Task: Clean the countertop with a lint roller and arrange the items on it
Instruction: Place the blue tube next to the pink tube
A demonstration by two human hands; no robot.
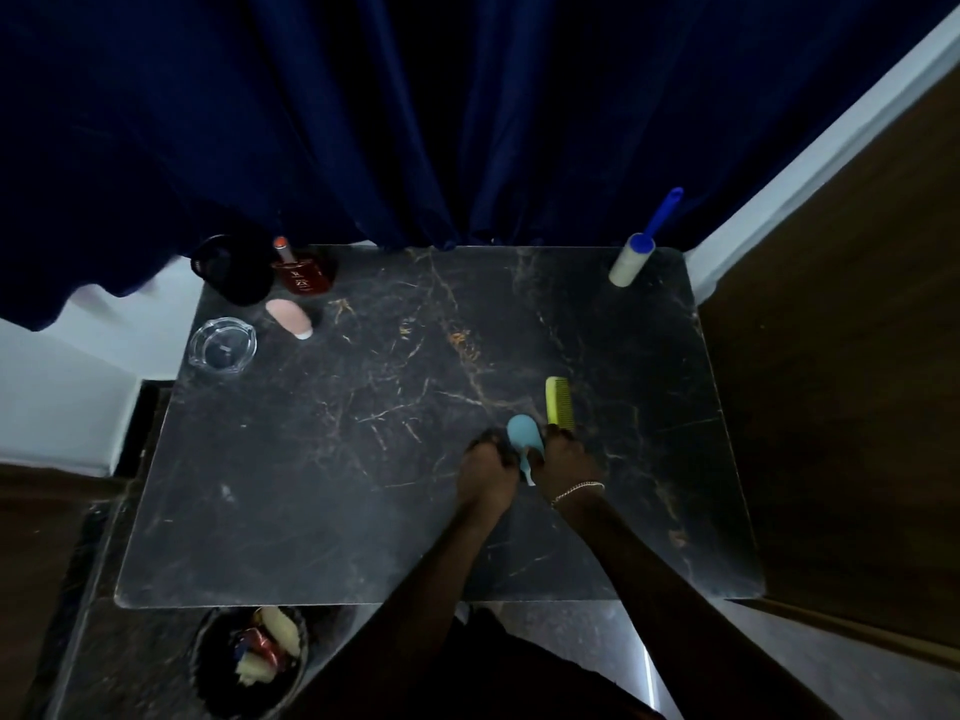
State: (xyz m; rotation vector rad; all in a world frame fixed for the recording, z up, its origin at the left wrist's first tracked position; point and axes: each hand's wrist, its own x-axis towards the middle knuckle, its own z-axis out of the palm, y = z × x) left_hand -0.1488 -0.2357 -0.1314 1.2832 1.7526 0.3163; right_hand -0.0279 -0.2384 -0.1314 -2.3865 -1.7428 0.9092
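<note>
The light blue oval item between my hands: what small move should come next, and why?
Probably move the light blue oval item and the yellow plastic comb to the far left corner. Both the left hand and right hand are at them, and the clear glass ashtray and dark red bottle stand there.

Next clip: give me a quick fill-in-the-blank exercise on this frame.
1. The lint roller stands at the countertop's far ___ corner.
2. The object between the left hand and right hand is light ___.
3. The glass ashtray sits near the ___ edge.
Missing: right; blue; left.
</note>
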